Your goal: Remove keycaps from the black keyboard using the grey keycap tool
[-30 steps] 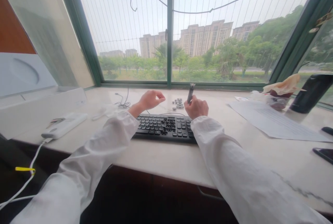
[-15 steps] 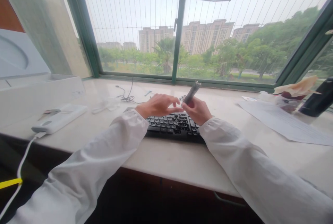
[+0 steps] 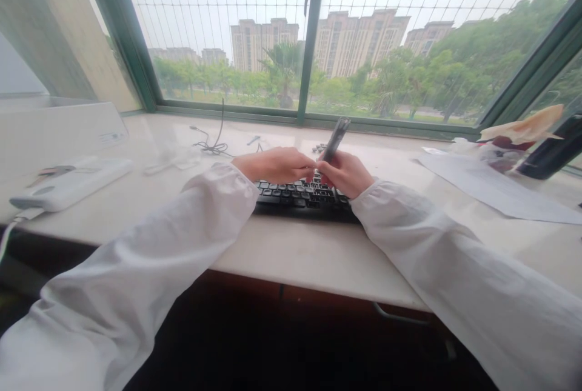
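Note:
My right hand (image 3: 348, 173) is closed round a dark grey stick-shaped tool (image 3: 336, 138), which tilts up and to the right above the keyboard. Its lower end is hidden by my fingers. Beside it, my left hand (image 3: 277, 165) has thumb and fingers pinched together, the tips meeting those of my right hand. Whatever is in that pinch, if anything, is too small to make out. Below both hands lies a black keyboard (image 3: 291, 197), with bare key sockets showing right of its middle. Several small loose pieces, apparently keycaps (image 3: 318, 148), lie behind it.
On the left are a white power bank-like block (image 3: 68, 188) with a cable and a white box (image 3: 59, 136). A thin black cable (image 3: 213, 147) lies behind. Paper (image 3: 495, 185) and a black bottle-like object (image 3: 552, 148) are at the right. The window (image 3: 302, 63) bounds the table's back.
My left hand's spread fingers have closed to a pinch and come up against my right fingertips. My right hand still holds the tool. The view has tilted down slightly.

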The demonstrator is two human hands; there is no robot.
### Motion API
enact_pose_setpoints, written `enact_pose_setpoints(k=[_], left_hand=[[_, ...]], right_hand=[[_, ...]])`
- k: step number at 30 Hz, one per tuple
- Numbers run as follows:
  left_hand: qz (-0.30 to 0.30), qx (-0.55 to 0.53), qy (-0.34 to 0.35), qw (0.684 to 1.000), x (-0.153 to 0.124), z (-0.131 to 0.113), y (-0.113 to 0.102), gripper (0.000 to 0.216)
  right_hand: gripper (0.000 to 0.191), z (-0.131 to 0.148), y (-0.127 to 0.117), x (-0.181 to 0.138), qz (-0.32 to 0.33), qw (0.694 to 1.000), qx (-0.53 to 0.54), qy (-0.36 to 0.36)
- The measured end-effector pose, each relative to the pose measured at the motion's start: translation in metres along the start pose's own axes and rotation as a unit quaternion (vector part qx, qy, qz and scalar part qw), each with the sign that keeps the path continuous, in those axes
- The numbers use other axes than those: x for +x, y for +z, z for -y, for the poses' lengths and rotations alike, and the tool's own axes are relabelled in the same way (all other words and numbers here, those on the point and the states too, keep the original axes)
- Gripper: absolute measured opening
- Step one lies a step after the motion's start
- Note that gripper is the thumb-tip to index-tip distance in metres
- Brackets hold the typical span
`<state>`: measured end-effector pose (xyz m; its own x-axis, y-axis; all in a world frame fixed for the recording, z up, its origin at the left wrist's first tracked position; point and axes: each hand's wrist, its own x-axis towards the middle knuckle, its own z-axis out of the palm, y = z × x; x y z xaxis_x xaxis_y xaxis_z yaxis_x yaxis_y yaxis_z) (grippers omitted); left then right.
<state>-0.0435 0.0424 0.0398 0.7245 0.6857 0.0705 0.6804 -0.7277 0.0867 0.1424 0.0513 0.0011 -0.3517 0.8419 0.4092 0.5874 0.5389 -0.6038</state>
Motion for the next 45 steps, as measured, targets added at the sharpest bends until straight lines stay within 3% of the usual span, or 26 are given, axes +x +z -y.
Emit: enact_pose_setpoints(k=[7, 13, 17, 27, 38, 45], left_hand=[[0.002, -0.017, 0.029, 0.999, -0.002, 0.005, 0.002, 0.028], [-0.047, 0.036, 0.048, 0.997, 0.0, 0.011, 0.008, 0.029], [-0.049, 0.05, 0.051, 0.996, 0.001, 0.014, 0.009, 0.035], [-0.042, 0.04, 0.048, 0.997, 0.0, 0.012, 0.009, 0.031], [-0.046, 0.02, 0.044, 0.998, 0.002, 0.007, 0.01, 0.021], [-0.056, 0.016, 0.028, 0.998, 0.0, 0.005, 0.008, 0.026]], right_hand=[[0.017, -0.001, 0.003, -0.003, 0.0, 1.0, 0.018, 0.002], [0.016, 0.01, 0.003, -0.006, -0.035, 0.999, -0.015, -0.015], [0.016, 0.014, 0.005, -0.008, -0.051, 0.998, -0.034, -0.021], [0.012, 0.013, 0.003, -0.007, 0.016, 0.999, 0.014, 0.028], [0.013, 0.013, 0.005, -0.006, 0.033, 0.995, 0.046, 0.077], [0.017, 0.014, 0.005, -0.009, -0.003, 0.999, 0.019, 0.025]])
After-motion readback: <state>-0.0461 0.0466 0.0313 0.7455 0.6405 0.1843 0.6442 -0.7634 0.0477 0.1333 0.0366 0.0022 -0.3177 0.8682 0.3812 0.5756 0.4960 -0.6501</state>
